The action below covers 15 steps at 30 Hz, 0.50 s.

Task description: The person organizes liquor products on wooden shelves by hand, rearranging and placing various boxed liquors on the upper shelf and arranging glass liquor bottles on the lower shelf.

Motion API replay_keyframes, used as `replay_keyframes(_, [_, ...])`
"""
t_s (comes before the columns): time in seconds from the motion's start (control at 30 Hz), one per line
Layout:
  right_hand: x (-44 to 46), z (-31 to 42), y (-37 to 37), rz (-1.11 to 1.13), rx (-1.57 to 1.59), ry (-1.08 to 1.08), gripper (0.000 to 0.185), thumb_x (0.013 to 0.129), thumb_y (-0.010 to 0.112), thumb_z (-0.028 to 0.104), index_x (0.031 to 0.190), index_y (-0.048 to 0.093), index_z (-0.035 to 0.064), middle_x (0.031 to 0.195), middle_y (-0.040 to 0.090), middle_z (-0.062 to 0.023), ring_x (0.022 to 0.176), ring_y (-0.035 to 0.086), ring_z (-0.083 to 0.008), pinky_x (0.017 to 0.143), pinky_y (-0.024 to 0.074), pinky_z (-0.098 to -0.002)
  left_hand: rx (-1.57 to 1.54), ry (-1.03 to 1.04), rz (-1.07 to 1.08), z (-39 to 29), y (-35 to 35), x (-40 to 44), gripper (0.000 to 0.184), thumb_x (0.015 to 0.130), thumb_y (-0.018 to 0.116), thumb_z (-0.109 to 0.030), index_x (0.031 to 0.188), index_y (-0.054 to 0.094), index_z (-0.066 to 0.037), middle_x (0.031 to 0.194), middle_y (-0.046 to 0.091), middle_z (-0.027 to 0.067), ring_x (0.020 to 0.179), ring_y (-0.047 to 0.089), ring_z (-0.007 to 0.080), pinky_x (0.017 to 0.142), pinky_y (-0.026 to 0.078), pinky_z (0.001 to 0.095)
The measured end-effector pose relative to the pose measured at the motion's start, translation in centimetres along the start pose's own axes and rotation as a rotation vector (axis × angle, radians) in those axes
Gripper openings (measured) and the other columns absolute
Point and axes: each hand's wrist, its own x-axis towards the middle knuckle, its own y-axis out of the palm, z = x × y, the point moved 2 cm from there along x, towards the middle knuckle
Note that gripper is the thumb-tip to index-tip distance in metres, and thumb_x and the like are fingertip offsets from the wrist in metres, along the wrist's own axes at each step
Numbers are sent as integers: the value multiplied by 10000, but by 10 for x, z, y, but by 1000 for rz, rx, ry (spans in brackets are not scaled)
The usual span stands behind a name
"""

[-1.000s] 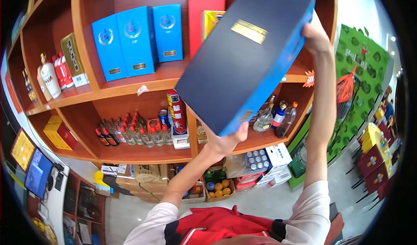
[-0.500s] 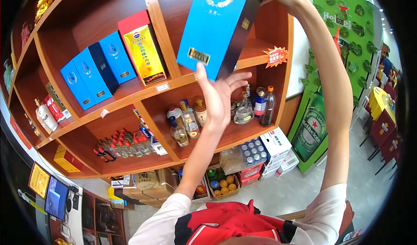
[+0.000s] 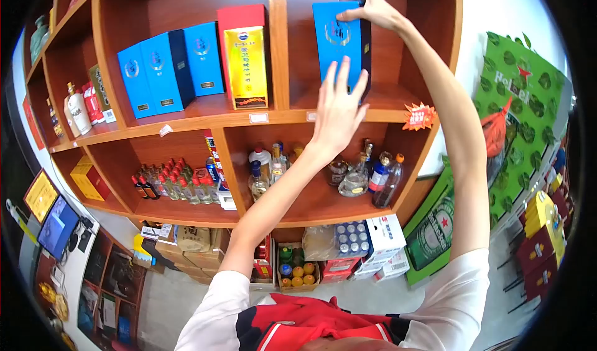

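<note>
A tall blue box (image 3: 336,37) with dark sides stands upright in the upper right compartment of the wooden shelf (image 3: 367,116). My right hand (image 3: 373,10) grips its top, thumb on the front face and fingers over the upper edge. Against the lower front of the box lies my left hand (image 3: 339,105), its fingers spread and pointing up. In the compartment to the left stand several similar blue boxes (image 3: 163,71) and a red and yellow box (image 3: 246,65).
Lower shelf compartments hold small red-capped bottles (image 3: 186,186) and larger bottles (image 3: 354,180). Drink cartons (image 3: 382,236) and a crate of bottles (image 3: 298,275) are on the floor. A green panel (image 3: 516,115) stands at the right, a monitor (image 3: 57,226) at the left.
The blue box, earlier held tilted in front of the shelf, now stands upright inside the right compartment. My left hand has moved from its bottom edge to its front face.
</note>
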Motion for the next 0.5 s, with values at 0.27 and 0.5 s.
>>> replay_keyframes(0.27, [6, -26, 55, 16, 80, 73, 879, 758, 820, 598, 1376, 584, 19, 1402, 593, -243, 1341, 540, -356, 1149, 393, -431, 240, -58, 185, 41, 42, -13, 718, 980, 654, -430, 1440, 517, 105, 1650, 139, 363, 1509, 198, 563, 1156, 365, 603])
replay_keyframes(0.5, [-57, -16, 101, -22, -156, 434, 1172, 705, 795, 748, 1308, 467, -201, 1061, 713, -329, 1046, 737, -374, 887, 589, -448, 259, -93, 155, 39, 49, -13, 775, 972, 644, -491, 1399, 529, 146, 1598, 222, 411, 1448, 307, 578, 1085, 439, 567])
